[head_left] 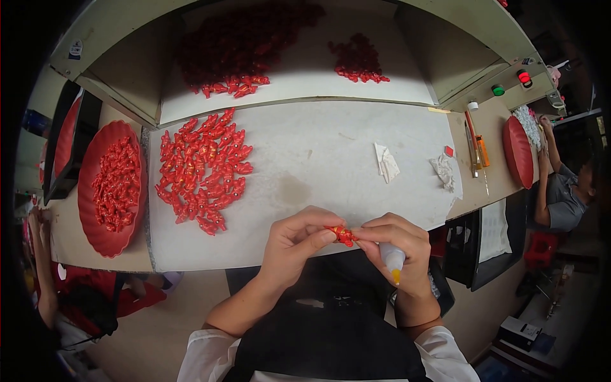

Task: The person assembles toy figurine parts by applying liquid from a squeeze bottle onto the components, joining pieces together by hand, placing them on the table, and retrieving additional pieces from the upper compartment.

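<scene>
My left hand (296,245) pinches a small glossy red figurine (344,236) with gold markings between thumb and fingers, just past the table's near edge. Closed in my right hand (407,245) is a small whitish squeeze bottle (392,256), its yellow tip pointing down and toward me. The right fingertips also meet the figurine's right end; whether they grip it I cannot tell. To the left, many similar red figurines (202,167) lie spread on the white-covered tabletop (318,159).
A red scalloped tray (86,191) of figurines stands at left. More red pieces (359,58) lie inside the hooded booth (439,28). Right of centre are crumpled white tissues (443,172), an orange tool (482,151) and a red dish (517,153). People work on both sides.
</scene>
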The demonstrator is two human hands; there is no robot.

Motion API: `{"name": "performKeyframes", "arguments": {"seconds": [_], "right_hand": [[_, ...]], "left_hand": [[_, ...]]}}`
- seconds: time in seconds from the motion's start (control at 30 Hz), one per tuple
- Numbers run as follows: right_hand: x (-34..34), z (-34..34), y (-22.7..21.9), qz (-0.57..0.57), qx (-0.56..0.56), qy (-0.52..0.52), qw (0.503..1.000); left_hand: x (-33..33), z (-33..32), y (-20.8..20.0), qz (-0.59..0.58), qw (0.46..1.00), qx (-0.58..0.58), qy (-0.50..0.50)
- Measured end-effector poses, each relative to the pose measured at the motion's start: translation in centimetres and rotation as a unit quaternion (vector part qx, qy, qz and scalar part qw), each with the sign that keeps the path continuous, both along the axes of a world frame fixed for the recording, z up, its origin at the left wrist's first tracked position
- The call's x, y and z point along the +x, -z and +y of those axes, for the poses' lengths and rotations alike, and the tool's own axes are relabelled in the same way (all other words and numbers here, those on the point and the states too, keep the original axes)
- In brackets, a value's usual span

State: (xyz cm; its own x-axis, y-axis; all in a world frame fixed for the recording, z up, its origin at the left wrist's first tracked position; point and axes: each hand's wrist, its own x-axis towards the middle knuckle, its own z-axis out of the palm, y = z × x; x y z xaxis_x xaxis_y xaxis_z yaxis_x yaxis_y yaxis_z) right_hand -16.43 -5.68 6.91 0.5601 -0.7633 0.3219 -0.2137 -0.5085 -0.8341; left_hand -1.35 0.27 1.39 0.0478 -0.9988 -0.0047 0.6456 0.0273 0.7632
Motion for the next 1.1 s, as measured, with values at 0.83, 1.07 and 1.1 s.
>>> {"name": "performKeyframes", "arguments": {"seconds": [0.83,1.07,1.1], "right_hand": [[0.3,0.3,0.7,-0.018,-0.040,0.009,0.999],[0.6,0.2,1.1,-0.031,-0.055,0.036,0.997],[0.7,0.1,1.0,-0.035,-0.060,0.036,0.997]], "left_hand": [[0.2,-0.3,0.1,-0.021,0.999,0.042,-0.018],[0.1,-0.7,0.9,-0.005,0.999,0.047,-0.006],[0.2,-0.8,0.7,0.003,0.999,0.050,-0.008]]}}
